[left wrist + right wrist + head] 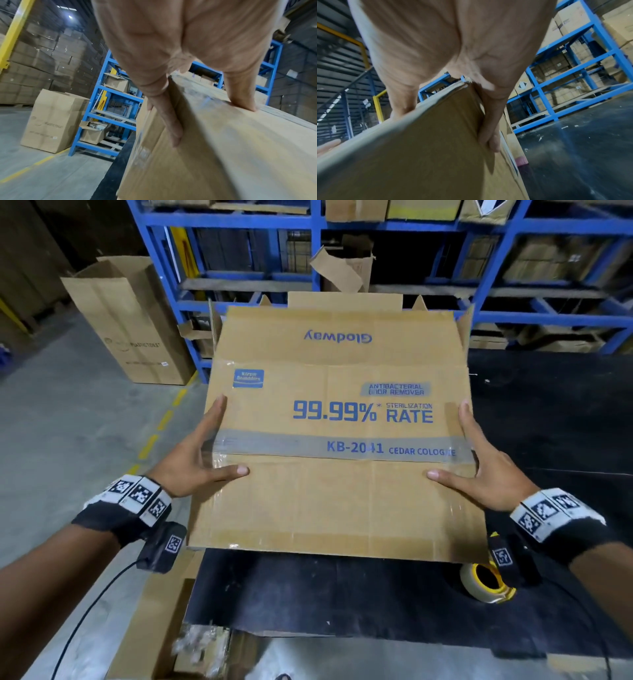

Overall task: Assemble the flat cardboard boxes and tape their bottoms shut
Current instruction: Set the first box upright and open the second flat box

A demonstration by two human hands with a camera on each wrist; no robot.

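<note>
A brown cardboard box (335, 419) printed "99.99% RATE" is held up over the black table (342, 594), with a strip of clear tape (308, 445) running across its upper face. My left hand (205, 453) holds its left edge: the thumb lies on top and straight fingers (169, 121) press flat along the side of the box (223, 155). My right hand (479, 463) mirrors this on the right edge, thumb on top, its fingers (489, 128) flat against the side of the box (419, 155). Flaps stick out at the box's far end.
A roll of clear tape with a yellow core (484, 580) lies on the table under my right wrist. Blue steel racks (394, 224) with cartons stand behind. A tall open carton (137, 330) stands on the floor at left. Flat cardboard (161, 628) lies by the table's near-left corner.
</note>
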